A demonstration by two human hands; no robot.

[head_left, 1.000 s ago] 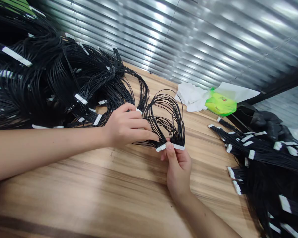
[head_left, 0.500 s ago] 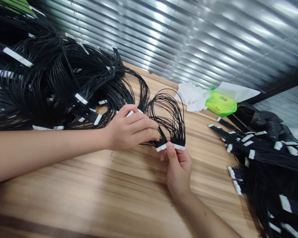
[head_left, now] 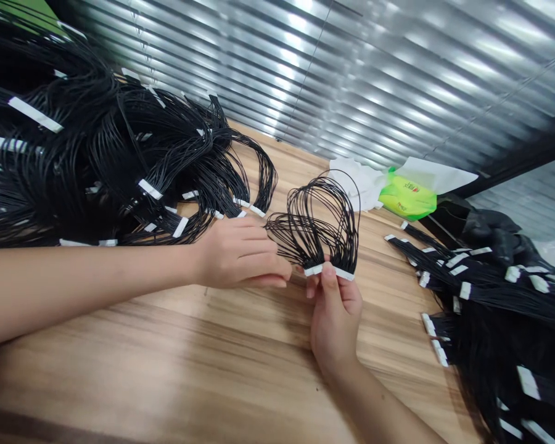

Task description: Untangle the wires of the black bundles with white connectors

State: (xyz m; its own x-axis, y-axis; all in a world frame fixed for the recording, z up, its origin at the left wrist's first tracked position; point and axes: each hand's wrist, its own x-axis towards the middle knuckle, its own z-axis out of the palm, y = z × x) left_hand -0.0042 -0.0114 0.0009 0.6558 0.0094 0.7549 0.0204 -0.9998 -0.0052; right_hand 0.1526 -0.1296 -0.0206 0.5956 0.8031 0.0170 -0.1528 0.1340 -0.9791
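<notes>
My right hand pinches a long white connector between thumb and fingers. Many thin black wires rise from this connector and loop over above it, some running left behind my other hand. My left hand is beside the connector's left end, back upward, its fingers curled together. Whatever its fingertips may hold is hidden under the hand. Just beyond its knuckles lie white connectors of other black wire bundles.
A large heap of black wire harnesses covers the back left of the wooden table. More harnesses lie at the right. White paper and a green tissue pack sit at the back, before a corrugated metal wall.
My right hand has shifted slightly right with the connector. The left hand has drawn down and away from the connector's wires, leaving a gap, and its fingers have curled more downward.
</notes>
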